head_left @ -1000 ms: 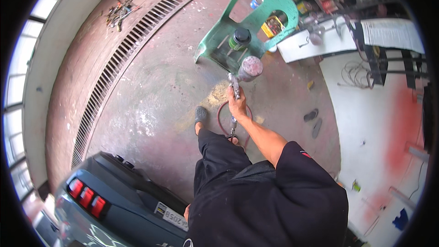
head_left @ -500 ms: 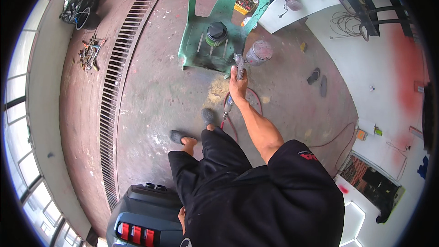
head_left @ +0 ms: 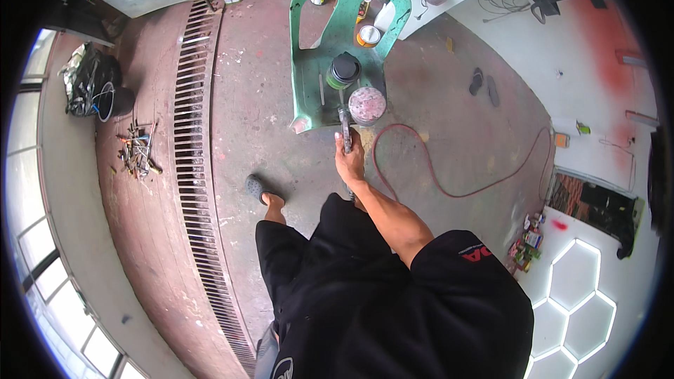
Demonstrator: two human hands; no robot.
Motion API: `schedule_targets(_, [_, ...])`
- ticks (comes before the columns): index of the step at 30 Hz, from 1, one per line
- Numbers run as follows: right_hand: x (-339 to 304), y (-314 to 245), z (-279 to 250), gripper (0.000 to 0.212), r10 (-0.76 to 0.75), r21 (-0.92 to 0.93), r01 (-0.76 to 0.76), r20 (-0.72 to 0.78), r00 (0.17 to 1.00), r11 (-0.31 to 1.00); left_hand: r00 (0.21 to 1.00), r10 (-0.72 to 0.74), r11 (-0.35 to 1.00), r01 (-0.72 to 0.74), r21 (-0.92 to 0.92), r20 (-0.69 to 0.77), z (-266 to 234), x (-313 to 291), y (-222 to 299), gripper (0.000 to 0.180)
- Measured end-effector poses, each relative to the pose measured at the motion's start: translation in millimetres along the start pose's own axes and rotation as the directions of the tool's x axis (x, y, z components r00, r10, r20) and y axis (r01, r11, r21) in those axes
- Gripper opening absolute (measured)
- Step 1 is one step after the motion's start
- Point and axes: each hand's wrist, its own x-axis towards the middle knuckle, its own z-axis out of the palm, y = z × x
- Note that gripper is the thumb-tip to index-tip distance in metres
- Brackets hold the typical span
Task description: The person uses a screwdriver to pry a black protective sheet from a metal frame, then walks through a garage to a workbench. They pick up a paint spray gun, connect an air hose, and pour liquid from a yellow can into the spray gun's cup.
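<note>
My right hand [head_left: 349,160] is closed round the handle of a metal spray gun [head_left: 345,121], held out in front of me. A round cup with a paint-speckled lid [head_left: 367,104] sits at the gun's right side and seems joined to it. Just beyond the gun stands a green plastic chair [head_left: 309,102], its seat stained dark. On that seat rests a green can with a dark cap [head_left: 344,70]. Of my left hand only a sliver of skin shows by my left hip; its fingers are hidden.
A red hose [head_left: 439,182] curves over the floor to the right. Left of me runs a slotted floor drain [head_left: 193,119], with loose tools [head_left: 138,151] and a black bucket [head_left: 121,102] beyond it. Paint cans [head_left: 368,35] stand behind the chair. Two slippers [head_left: 484,86] lie near the right wall.
My view has shifted and the dark vehicle part at lower left has almost left it. The spray gun in my right hand now appears lower and further left, its cup overlapping the chair's seat edge.
</note>
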Motion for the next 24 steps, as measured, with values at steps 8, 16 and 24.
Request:
schedule_targets(8, [-9.4, -31.9, 93.3, 0.038, 0.175, 0.093, -0.150, -0.399, 0.900, 0.984, 0.983, -0.182, 0.983, 0.181, 0.036, 0.027, -236.6, 130.9, 159.4, 0.035])
schedule_targets(16, [33.9, -96.2, 212.2, 0.034, 0.253, 0.276, -0.125, -0.498, 0.830, 0.953, 0.990, 0.138, 0.957, -0.133, 0.258, -0.001, -406.3, 299.0, 317.1, 0.041])
schedule_targets(24, [106.3, -144.7, 282.2, 0.037, 0.372, 0.351, -0.166, -0.679, 0.633, 0.922, 0.979, 0.076, 0.874, -0.158, 0.459, 0.191, -478.5, 390.9, 436.5, 0.039])
